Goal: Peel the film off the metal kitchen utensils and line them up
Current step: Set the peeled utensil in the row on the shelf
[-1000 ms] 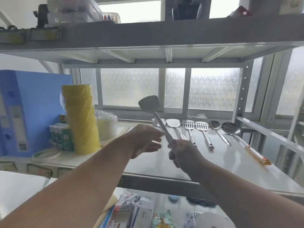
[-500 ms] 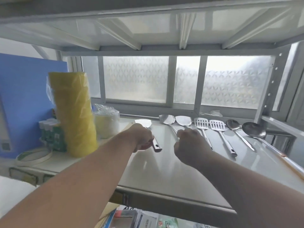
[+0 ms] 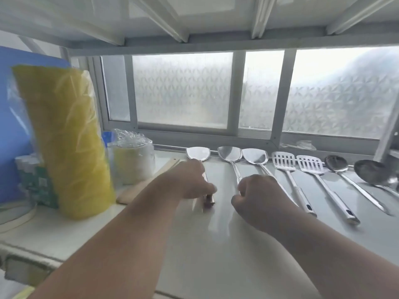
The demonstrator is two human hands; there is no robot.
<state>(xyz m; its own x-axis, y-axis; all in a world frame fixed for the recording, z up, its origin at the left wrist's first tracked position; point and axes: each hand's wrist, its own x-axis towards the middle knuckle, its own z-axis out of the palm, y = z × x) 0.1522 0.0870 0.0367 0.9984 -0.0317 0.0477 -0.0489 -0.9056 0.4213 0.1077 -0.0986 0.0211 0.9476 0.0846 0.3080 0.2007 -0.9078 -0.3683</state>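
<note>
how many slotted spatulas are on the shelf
2. Both lie side by side right of the three solid turners: one slotted spatula, then the other just to its right, left of the two ladles. Nothing seems to hide a third.

- The flat steel spatula with a solid blade (image 3: 198,153), raised upright in the air a second ago, now lies on the pale shelf surface (image 3: 216,244) at the left end of the utensil row.
- The left hand (image 3: 191,180) has come down and grips the spatula's handle.
- The right hand (image 3: 257,198) has let go of the handle and hovers curled beside it.
</note>
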